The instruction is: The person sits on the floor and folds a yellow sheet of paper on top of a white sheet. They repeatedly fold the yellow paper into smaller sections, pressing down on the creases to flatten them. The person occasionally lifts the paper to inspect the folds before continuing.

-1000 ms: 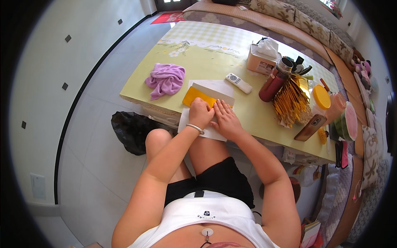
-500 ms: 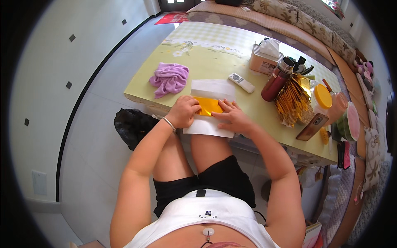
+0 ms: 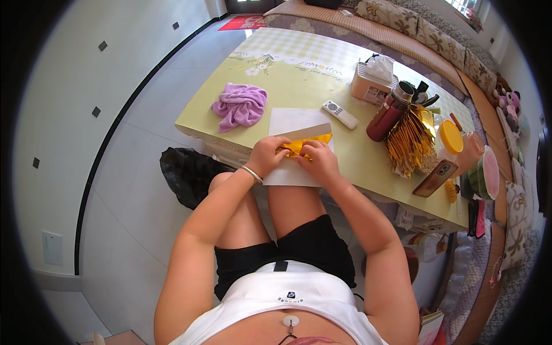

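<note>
While both hands' fingers pinch yellow paper (image 3: pixel 305 144) on white sheet (image 3: pixel 293 146), purple cloth (image 3: pixel 240 106) left, remote (image 3: pixel 339 114) behind

This is a home living room. A long cushioned sofa (image 3: pixel 402 26) runs along the upper right of the frame behind a yellow-clothed table (image 3: pixel 299 69). A tissue box (image 3: pixel 372 83), remote control (image 3: pixel 339 114) and halved watermelon (image 3: pixel 486 172) sit on it.
</note>
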### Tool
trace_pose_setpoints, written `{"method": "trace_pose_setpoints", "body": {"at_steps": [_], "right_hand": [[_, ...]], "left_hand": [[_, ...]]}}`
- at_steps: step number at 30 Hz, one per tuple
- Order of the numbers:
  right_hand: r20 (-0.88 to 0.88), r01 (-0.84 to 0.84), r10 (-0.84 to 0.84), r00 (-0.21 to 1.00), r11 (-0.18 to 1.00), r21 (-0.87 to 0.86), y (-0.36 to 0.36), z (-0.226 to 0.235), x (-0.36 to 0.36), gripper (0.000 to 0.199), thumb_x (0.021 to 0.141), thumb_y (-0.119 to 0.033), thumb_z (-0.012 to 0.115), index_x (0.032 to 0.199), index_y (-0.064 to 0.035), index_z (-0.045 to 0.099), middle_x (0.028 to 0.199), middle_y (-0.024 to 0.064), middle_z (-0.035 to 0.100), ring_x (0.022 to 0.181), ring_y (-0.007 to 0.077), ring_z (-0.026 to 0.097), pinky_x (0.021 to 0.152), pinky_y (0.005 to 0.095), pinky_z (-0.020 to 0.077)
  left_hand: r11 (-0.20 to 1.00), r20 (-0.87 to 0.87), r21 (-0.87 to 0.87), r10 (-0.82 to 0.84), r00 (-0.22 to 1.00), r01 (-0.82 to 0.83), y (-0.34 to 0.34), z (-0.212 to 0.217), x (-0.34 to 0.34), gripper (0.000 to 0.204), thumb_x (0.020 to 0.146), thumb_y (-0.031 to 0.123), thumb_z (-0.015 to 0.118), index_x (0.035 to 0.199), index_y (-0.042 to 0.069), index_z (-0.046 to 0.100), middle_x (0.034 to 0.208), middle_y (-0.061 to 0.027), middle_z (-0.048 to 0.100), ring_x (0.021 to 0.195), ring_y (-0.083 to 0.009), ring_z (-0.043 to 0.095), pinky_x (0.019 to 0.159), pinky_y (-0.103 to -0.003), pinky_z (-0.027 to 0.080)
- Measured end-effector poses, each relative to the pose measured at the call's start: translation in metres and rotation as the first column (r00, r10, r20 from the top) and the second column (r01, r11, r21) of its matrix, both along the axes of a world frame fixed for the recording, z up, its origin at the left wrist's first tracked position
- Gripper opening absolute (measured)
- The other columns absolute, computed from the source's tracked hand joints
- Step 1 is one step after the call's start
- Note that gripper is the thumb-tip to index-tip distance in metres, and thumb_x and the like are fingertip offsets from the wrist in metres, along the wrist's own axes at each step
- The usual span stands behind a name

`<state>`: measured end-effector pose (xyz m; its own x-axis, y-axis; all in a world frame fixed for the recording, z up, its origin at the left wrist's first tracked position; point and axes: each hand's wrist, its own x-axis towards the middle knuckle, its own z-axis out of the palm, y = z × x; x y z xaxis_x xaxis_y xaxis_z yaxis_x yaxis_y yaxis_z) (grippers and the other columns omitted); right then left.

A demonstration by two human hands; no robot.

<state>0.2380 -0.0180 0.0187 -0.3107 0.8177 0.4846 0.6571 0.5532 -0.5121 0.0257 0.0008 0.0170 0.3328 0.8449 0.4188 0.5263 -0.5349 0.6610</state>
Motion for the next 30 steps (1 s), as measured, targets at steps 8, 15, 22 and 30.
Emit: {"method": "trace_pose_setpoints", "body": {"at_steps": [8, 15, 22, 30], "right_hand": [[-0.042, 0.191, -0.192, 0.981, 0.981, -0.026, -0.001, -0.017, -0.012, 0.015, 0.077, -0.018, 0.078, 0.073, -0.0075, 0.068, 0.110, 0.0047, 0.069, 0.107, 0.0274, 0.063, 0.086, 0.0378, 0.0535], [0.062, 0.183, -0.183, 0.981, 0.983, 0.009, -0.004, -0.006, -0.014, 0.031, 0.078, -0.017, 0.075, 0.108, -0.0148, 0.072, 0.111, 0.0040, 0.066, 0.107, 0.0269, 0.062, 0.084, 0.0386, 0.0542], [0.218, 0.109, -0.129, 0.967, 0.989, 0.102, 0.000, -0.009, -0.015, 0.038, 0.084, -0.017, 0.068, 0.122, -0.0187, 0.071, 0.114, 0.0090, 0.061, 0.103, 0.0299, 0.059, 0.084, 0.0391, 0.0540], [0.325, 0.085, -0.136, 0.936, 0.983, 0.166, 0.002, -0.013, -0.016, 0.042, 0.085, -0.020, 0.067, 0.126, -0.0096, 0.069, 0.114, 0.0130, 0.061, 0.106, 0.0321, 0.057, 0.091, 0.0382, 0.0506]], "left_hand": [[0.985, -0.040, -0.041, 0.165, 0.985, -0.167, 0.015, -0.015, -0.010, 0.042, 0.079, 0.010, 0.077, 0.118, 0.002, 0.065, 0.084, -0.0087, 0.065, 0.084, -0.0244, 0.061, 0.081, -0.036, 0.051], [0.973, -0.089, -0.040, 0.223, 0.971, -0.227, 0.014, -0.011, -0.001, 0.041, 0.075, 0.008, 0.077, 0.115, 0.003, 0.066, 0.083, -0.0074, 0.066, 0.086, -0.0253, 0.059, 0.081, -0.038, 0.050], [0.973, -0.097, -0.022, 0.225, 0.969, -0.228, 0.018, -0.013, -0.001, 0.041, 0.073, 0.011, 0.079, 0.113, 0.005, 0.068, 0.081, -0.0053, 0.067, 0.085, -0.0271, 0.059, 0.081, -0.041, 0.048], [0.872, -0.340, 0.485, 0.258, 0.904, -0.066, 0.007, -0.006, 0.005, 0.015, 0.074, 0.011, 0.073, 0.088, 0.007, 0.073, 0.079, -0.0075, 0.062, 0.086, -0.0284, 0.059, 0.078, -0.042, 0.046]]}}
